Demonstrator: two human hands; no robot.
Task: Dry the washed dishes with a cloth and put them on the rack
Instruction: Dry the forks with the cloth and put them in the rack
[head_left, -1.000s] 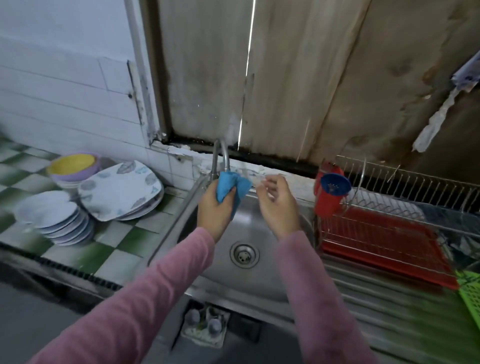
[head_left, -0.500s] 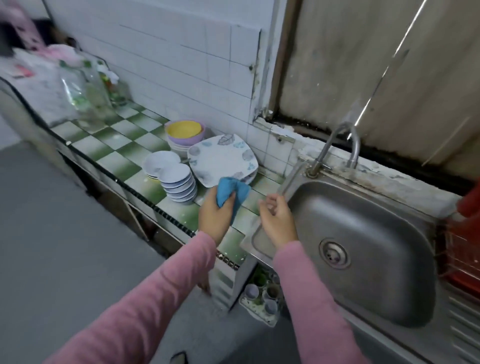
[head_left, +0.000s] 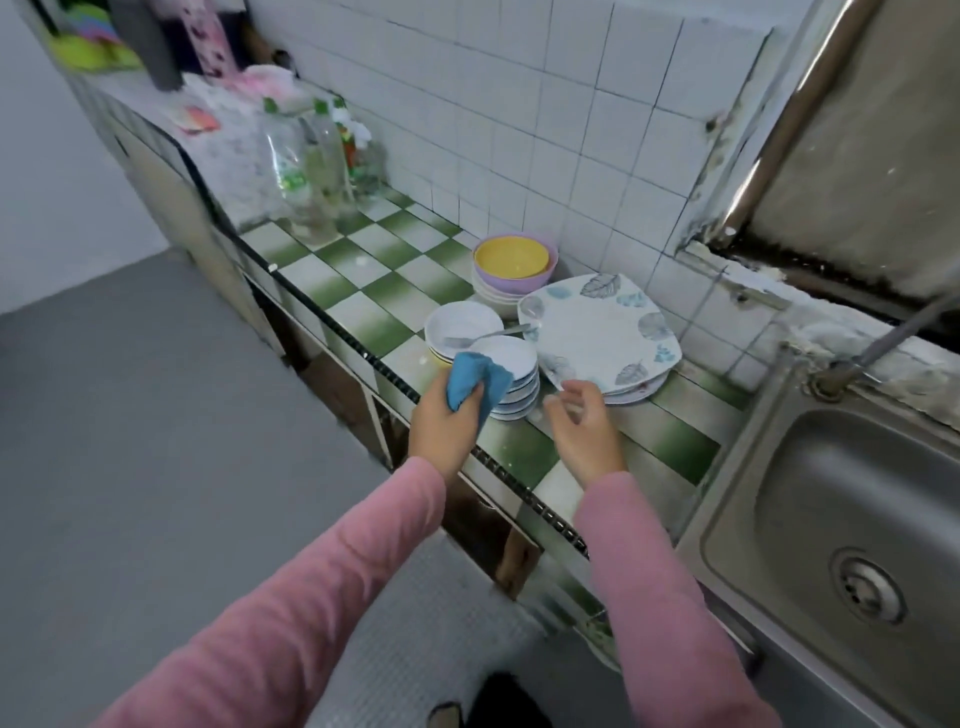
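**Count.** Four groups of dishes stand on the green-and-white checked counter (head_left: 374, 283), left of the sink (head_left: 769, 470).
- One stack of bowls (head_left: 514, 267) against the wall tiles. The top bowl is yellow and sits in a purple one, with white ones below.
- One stack of square leaf-pattern plates (head_left: 597, 338), just right of the bowls. How many plates it holds cannot be told.
- One short stack of white dishes (head_left: 460, 322) with one spoon (head_left: 485, 336) lying across the top.
- One stack of small white dishes (head_left: 514, 387) nearest the counter edge, with several rims showing.

There is one blue cloth (head_left: 475, 379). Several clear bottles (head_left: 311, 171) stand far along the counter, too blurred to count. One tap (head_left: 883, 345) stands behind the sink.

**Change from the earlier frame.** Half a second ago both hands were over the corner where the counter meets the sink, short of the dishes. They now reach the dish groups. The view has swung left, so the dishes are central and the sink is at the right edge. The fingers of the right hand were bunched together and are now spread.

**Hand pose.** The left hand (head_left: 441, 426) grips the bunched cloth, with the fingers curled round it and the knuckles up. The cloth overlaps the near left side of the small white stack. Whether it touches the stack cannot be told. The right hand (head_left: 587, 431) holds nothing. It is palm down with the fingers loosely bent, and the fingertips are just beside the near edge of the plates. Both forearms are in pink sleeves (head_left: 644, 597) and extend forward over the counter edge.
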